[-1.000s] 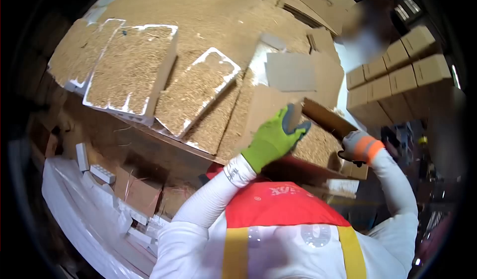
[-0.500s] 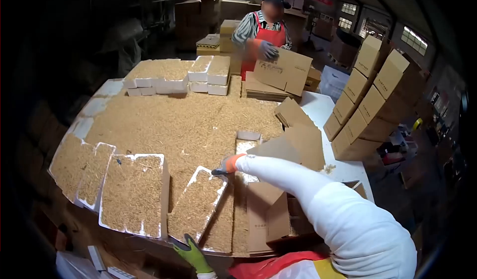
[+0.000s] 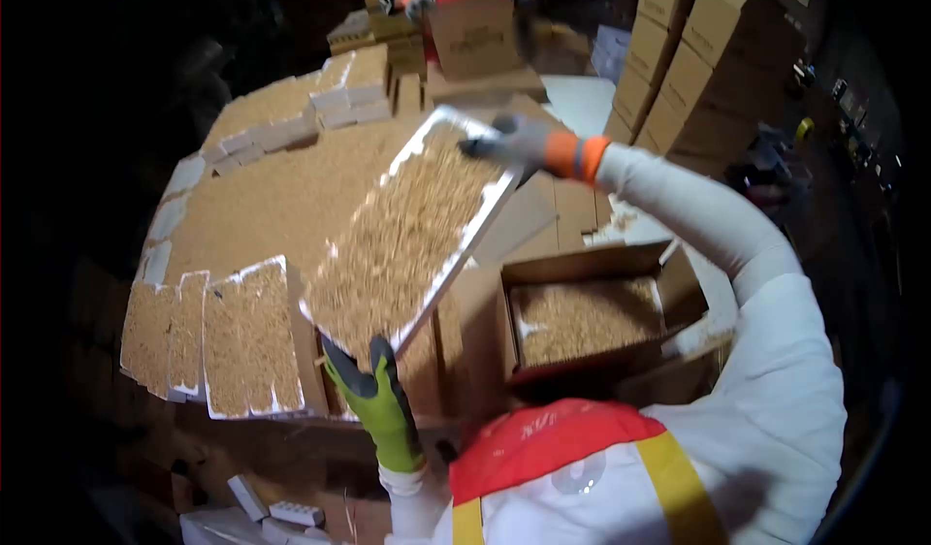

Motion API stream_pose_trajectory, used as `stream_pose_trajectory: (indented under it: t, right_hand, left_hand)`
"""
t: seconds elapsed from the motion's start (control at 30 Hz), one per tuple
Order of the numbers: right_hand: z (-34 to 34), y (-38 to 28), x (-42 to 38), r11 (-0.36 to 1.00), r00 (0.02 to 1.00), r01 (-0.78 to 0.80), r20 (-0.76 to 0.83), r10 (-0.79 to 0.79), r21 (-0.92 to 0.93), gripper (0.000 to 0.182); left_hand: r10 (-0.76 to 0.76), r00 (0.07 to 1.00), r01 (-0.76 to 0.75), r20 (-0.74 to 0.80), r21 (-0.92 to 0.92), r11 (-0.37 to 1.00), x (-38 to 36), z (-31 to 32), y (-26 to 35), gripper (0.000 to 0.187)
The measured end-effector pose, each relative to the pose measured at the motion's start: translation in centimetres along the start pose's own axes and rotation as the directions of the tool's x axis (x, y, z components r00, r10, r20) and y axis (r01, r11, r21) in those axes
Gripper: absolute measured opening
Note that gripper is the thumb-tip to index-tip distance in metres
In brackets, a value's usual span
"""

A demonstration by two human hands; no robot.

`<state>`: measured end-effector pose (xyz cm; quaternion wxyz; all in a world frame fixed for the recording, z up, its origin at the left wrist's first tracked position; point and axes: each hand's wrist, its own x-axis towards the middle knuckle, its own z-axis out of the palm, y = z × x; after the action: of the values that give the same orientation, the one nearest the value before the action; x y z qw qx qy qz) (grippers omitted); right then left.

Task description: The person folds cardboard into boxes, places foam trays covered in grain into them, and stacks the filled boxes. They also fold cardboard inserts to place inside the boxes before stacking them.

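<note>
"What's the biggest thing out there?"

"The table (image 3: pixel 582 104), spread with shavings (image 3: pixel 281 186), reaching out past my left hand (image 3: pixel 380 397) and my right hand (image 3: pixel 524 145)."

"And after that?"

"A tall stack of cartons (image 3: pixel 684 60), off to the right of my right hand and farther out. Then a row of filled trays (image 3: pixel 303 339), just left of my left hand."

"Where's the open box?"

"The open box (image 3: pixel 582 267) is closer to my body than my right hand, and well to the right of my left one. There are shavings in it."

"And the tray you've got?"

"This white tray (image 3: pixel 457 259) is between my hands, lifted over the table, slanting from left hand up to right. Shavings fill it to the rim."

"How are you holding it?"

"My right hand, grey-gloved, is clamped on the far end. My left, green-gloved, grips the near end. I can't tell how the fingers sit underneath."
</note>
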<state>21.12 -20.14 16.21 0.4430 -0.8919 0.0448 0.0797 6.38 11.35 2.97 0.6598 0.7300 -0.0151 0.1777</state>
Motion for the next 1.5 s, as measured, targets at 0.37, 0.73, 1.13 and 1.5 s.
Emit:
stream_pose_trajectory:
  t: [0.37, 0.73, 1.13, 1.5]
  right_hand:
    - [-8.1, 11.7, -31.8, 0.996, 0.812, -0.022, -0.580, 0.066, 0.083, 0.050]
    - [-3.8, 12.2, -27.6, 0.484, 0.934, -0.284, -0.353, -0.055, -0.828, 0.044]
    - [9.9, 11.2, -16.0, 0.548, 0.795, 0.546, 0.598, -0.101, -0.634, 0.087]
    - [5.8, 6.6, -16.6, 0.627, 0.940, 0.243, 0.338, 0.034, -0.740, 0.065]
  left_hand:
    - [0.329, 0.702, -0.356, 0.631, -0.089, 0.930, -1.0, 8.7, 6.6, 0.056]
    - [-0.181, 0.659, 0.218, 0.730, 0.045, 0.975, -2.3, 8.7, 2.8, 0.071]
    - [-0.174, 0.835, 0.292, 0.522, -0.152, 0.944, 1.0, 9.3, -5.6, 0.049]
    - [-0.315, 0.891, 0.318, 0.327, 0.046, 0.947, 16.8, 28.4, -31.6, 0.063]
